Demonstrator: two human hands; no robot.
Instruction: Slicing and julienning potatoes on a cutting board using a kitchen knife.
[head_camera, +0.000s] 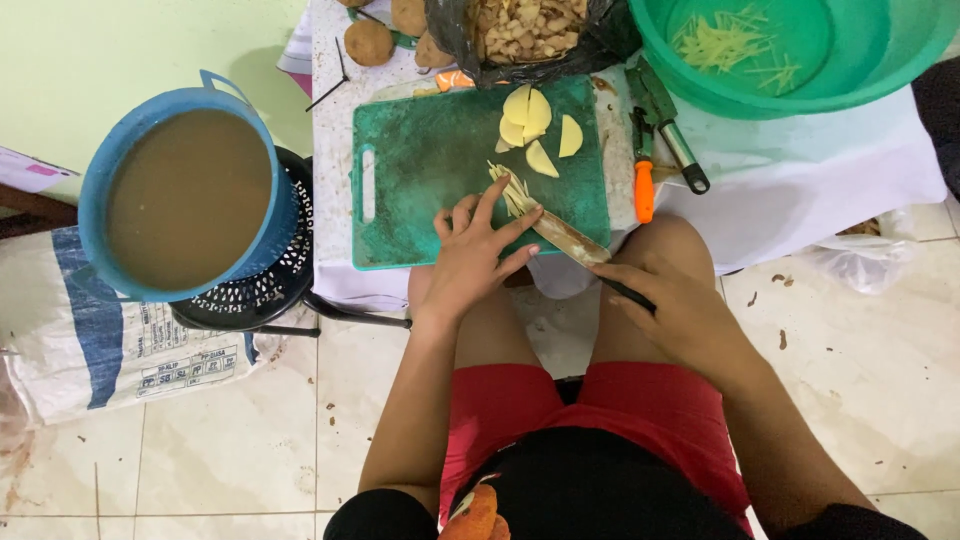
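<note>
A green cutting board (420, 170) lies on a low white-covered table. Pale potato slices (535, 125) sit at its upper middle, and thin potato strips (512, 190) lie just below them. My left hand (470, 255) rests on the board's near edge, fingers spread, fingertips touching the strips. My right hand (665, 305) grips the black handle of a knife (570, 238), whose blade lies flat across the board's lower right corner, its tip at the strips.
A blue bucket (190, 195) of brown water stands on a black stool at left. A green basin (790, 50) holding cut strips sits at top right. A peeler and an orange-handled tool (645, 170) lie beside the board. Whole potatoes (370, 42) and a black bag of peels (525, 30) lie behind.
</note>
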